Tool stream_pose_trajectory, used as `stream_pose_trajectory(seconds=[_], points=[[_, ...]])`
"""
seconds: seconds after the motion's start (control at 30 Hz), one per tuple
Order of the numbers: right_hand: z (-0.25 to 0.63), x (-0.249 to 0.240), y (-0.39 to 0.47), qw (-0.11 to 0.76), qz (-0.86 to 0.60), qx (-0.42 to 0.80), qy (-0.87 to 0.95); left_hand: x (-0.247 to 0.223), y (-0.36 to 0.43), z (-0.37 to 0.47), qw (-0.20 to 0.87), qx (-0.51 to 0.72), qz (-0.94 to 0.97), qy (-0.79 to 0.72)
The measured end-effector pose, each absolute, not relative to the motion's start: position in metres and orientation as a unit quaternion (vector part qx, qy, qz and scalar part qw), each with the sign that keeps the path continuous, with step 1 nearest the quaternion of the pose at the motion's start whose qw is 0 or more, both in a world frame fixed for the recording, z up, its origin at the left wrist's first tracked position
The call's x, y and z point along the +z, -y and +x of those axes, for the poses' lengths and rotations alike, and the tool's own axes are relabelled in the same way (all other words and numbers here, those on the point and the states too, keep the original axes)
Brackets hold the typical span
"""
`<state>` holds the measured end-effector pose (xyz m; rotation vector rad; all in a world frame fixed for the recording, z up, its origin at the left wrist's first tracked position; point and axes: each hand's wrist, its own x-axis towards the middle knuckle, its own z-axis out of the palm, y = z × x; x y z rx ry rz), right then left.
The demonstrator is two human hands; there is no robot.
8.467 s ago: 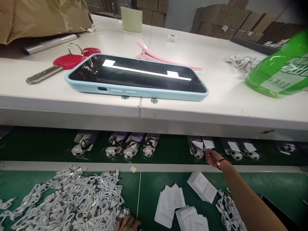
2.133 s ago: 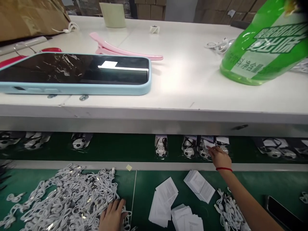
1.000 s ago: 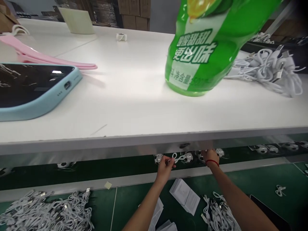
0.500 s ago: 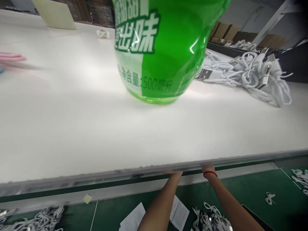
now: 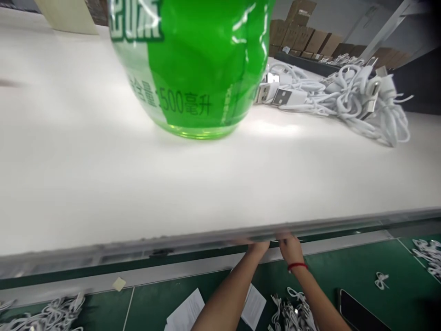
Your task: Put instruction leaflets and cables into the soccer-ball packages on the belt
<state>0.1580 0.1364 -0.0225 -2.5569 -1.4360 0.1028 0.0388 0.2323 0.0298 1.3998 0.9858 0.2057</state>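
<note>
My left hand (image 5: 259,247) and my right hand (image 5: 290,247) reach forward under the edge of the white shelf (image 5: 220,184). The shelf hides the fingers of both, so what they hold, if anything, does not show. A red string bracelet (image 5: 297,265) circles my right wrist. Below my forearms, white printed sheets (image 5: 254,307) lie on the green work surface (image 5: 347,266). Beside my right forearm is a heap of bundled white cables (image 5: 294,312).
On the shelf stand a green bottle (image 5: 203,92), close to the camera, and a pile of white USB cables (image 5: 358,99). A dark phone (image 5: 360,312) lies at lower right, more cables (image 5: 55,315) at lower left. Cardboard boxes (image 5: 303,39) are stacked behind.
My right hand has moved left and back, closer to my left hand, showing more of its back. The view has shifted, so the bottle sits further left and more of the phone shows.
</note>
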Motion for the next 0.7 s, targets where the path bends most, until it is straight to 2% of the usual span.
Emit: stream_pose_trajectory(seconds=[0.13, 0.3, 0.7], points=[[0.170, -0.011, -0.180, 0.043, -0.859, 0.075, 0.505, 0.034, -0.230, -0.003, 0.625, 0.091, 0.626, -0.457], [0.150, -0.005, -0.187, -0.015, -0.860, 0.084, 0.503, 0.043, -0.245, -0.043, 0.593, 0.111, 0.634, -0.484], [0.173, 0.016, -0.200, -0.064, -0.882, 0.042, 0.464, 0.048, -0.271, -0.032, 0.616, 0.043, 0.630, -0.471]])
